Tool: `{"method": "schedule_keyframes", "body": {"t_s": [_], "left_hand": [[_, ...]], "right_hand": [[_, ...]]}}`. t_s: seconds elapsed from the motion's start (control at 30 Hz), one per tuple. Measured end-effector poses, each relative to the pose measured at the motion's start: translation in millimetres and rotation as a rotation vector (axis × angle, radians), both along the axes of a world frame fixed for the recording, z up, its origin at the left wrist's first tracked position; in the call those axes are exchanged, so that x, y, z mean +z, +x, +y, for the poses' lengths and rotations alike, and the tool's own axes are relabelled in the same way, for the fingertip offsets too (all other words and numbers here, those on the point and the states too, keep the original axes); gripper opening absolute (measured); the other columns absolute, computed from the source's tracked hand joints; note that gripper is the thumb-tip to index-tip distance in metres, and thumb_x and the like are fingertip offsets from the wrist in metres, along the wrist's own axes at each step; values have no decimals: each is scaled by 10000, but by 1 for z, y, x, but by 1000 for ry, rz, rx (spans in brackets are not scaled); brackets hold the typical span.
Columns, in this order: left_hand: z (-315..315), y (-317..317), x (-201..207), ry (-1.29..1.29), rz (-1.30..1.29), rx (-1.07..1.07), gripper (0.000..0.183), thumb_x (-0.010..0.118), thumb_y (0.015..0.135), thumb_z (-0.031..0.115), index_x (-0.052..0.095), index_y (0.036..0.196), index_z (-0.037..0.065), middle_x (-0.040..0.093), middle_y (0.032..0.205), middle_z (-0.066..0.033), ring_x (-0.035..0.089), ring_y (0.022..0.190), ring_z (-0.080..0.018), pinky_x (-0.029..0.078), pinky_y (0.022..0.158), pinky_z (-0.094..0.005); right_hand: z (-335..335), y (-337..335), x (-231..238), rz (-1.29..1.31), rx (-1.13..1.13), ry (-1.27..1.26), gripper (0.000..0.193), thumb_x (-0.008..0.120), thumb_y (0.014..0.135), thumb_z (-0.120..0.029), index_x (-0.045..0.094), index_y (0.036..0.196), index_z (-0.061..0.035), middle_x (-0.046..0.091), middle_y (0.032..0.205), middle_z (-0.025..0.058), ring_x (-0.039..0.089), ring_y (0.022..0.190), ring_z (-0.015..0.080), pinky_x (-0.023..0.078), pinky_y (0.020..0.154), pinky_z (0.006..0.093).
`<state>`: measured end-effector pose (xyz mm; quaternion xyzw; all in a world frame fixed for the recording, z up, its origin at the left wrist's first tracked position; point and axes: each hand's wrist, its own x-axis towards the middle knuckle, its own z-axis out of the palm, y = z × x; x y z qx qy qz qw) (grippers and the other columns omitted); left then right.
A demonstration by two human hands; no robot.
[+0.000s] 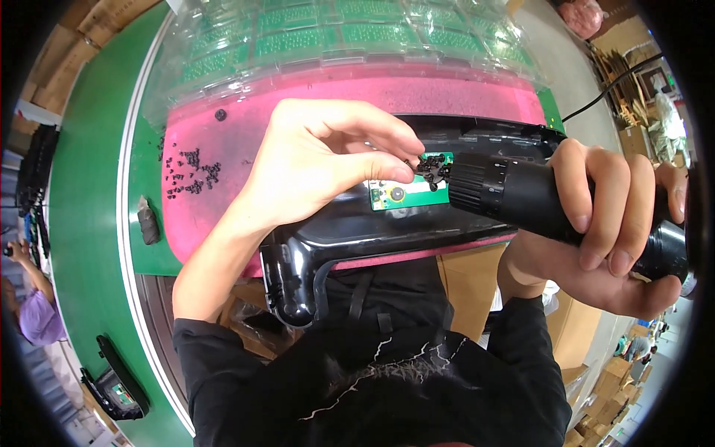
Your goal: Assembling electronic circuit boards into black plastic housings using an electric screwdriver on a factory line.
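My right hand (614, 216) is wrapped round a black power screwdriver (514, 190), nose pointing left. Small black screws (433, 171) clump at its tip, above the green board (410, 197). My left hand (302, 164) has thumb and fingertips at the clump; can't tell whether they pinch a screw. I'd judge: steady the driver, work one screw free, let none drop. Containers: black shell (350, 235), green board within; clear trays (350, 68) beyond, holding more boards (287, 43).

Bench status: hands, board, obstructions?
Right hand gripping black power driver. Left hand at small black pieces clustered on driver's tip. Green circuit board underneath, partly hidden by left hand and driver.
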<state>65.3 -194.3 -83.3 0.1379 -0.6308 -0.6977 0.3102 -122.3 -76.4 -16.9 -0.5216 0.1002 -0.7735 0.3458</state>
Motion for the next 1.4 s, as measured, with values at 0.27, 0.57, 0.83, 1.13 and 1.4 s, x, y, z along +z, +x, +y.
{"method": "schedule_keyframes", "body": {"t_s": [0.27, 0.57, 0.83, 1.13, 1.4], "left_hand": [[-6, 0, -2, 108, -70, -43, 207, 727, 809, -80, 717, 1014, -56, 731, 930, -159, 721, 787, -190, 611, 732, -296], [-6, -21, -10, -281, -258, 112, 201, 768, 779, -29, 736, 978, -37, 729, 851, -104, 701, 803, -154, 567, 770, -274], [3, -20, -22, -709, -450, 104, 135, 681, 886, 87, 636, 860, -37, 647, 738, -125, 651, 697, -234, 497, 672, -317], [0, -16, -17, -801, -658, 0, 242, 627, 949, 163, 570, 835, -43, 585, 682, -124, 540, 596, -256, 443, 585, -331], [-5, -22, -36, -701, -380, -100, 227, 755, 820, 148, 597, 837, -14, 658, 782, -101, 649, 688, -269, 502, 629, -342]], "right_hand": [[-4, 1, -5, 57, 32, -22, 450, 716, 754, -380, 530, 1069, -117, 558, 649, -80, 529, 530, 36, 416, 626, 224], [-3, -46, -6, 193, 32, 155, 526, 692, 786, -461, 520, 1129, -100, 520, 700, -67, 476, 573, 60, 371, 672, 256], [-16, -62, -47, 390, -72, 304, 481, 447, 947, -490, 530, 1134, -55, 486, 673, -22, 405, 541, 92, 321, 570, 289], [-21, -63, -54, 377, -70, 325, 457, 455, 941, -479, 529, 1102, -58, 465, 648, -21, 386, 520, 95, 313, 553, 287], [-28, -60, -56, 382, -80, 391, 441, 457, 940, -469, 528, 1097, -63, 457, 645, -28, 377, 517, 92, 312, 563, 284]]}}
